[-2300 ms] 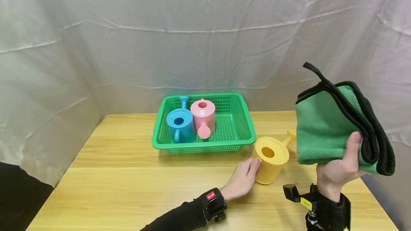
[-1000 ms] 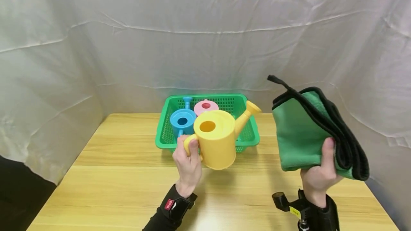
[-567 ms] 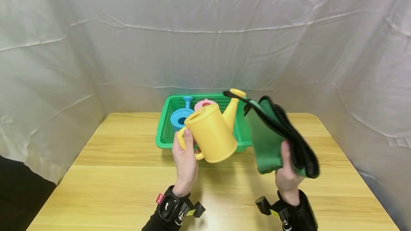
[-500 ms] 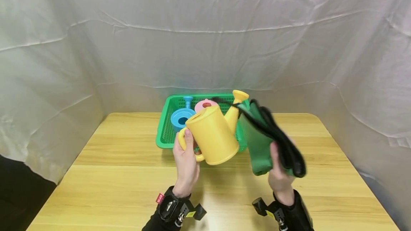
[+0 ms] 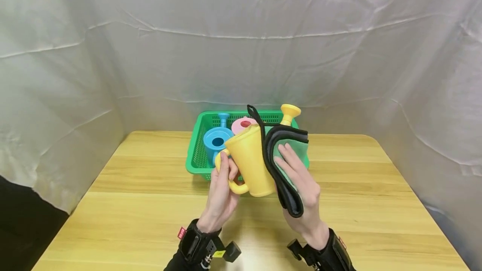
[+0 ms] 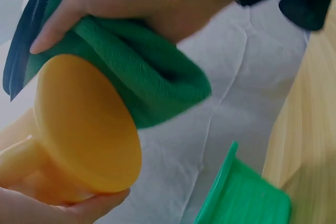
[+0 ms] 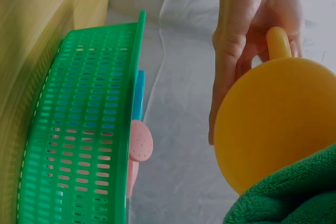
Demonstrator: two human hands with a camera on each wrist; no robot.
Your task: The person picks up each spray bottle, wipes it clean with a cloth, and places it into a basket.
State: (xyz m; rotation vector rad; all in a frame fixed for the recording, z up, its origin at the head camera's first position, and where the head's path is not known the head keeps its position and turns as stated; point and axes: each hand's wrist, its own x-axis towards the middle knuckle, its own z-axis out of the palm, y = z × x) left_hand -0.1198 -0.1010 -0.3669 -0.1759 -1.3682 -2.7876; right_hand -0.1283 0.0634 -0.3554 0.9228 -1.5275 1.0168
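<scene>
My left hand (image 5: 222,191) grips the handle of a yellow watering can (image 5: 250,162), held up and tilted in front of the basket. A folded green cloth (image 5: 297,147) with black edging lies against the spout side of the can. My right hand (image 5: 305,195) holds that cloth, its fingers spread over the outer side. The can's round base (image 6: 94,124) shows in the left wrist view, with the cloth (image 6: 142,72) against its side. In the right wrist view my left hand (image 7: 252,30) is behind the can's handle. The cloth hides part of the spout.
A green mesh basket (image 5: 193,154) stands on the wooden table (image 5: 143,212) behind the hands. It holds a blue watering can (image 5: 218,139) and a pink watering can (image 5: 241,125), partly hidden by the yellow one. A pale sheet (image 5: 241,53) hangs behind.
My left hand took the yellow watering can by its handle, lifted it off the table and tilted it. My right hand brought the cloth leftward onto the can's side.
</scene>
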